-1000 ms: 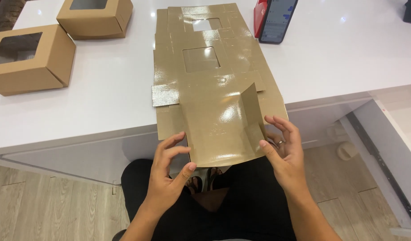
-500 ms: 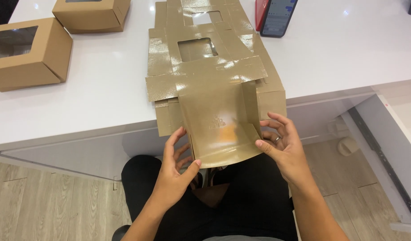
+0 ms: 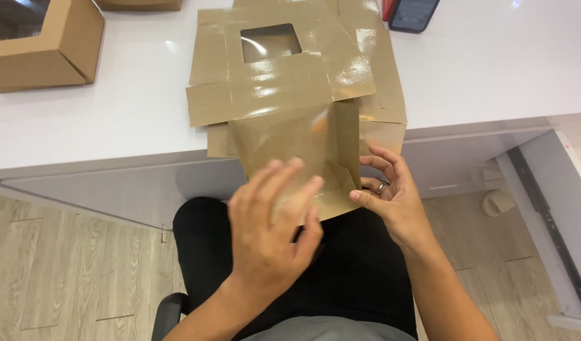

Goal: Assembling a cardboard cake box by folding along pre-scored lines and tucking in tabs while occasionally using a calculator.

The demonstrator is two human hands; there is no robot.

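My left hand hovers open, fingers spread, over the flat glossy cardboard box blank overhanging the white counter's near edge, while my right hand pinches its raised side flap.

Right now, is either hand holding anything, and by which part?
The right hand grips the flat cardboard box blank at its near right flap. The left hand lies blurred over its near panel.
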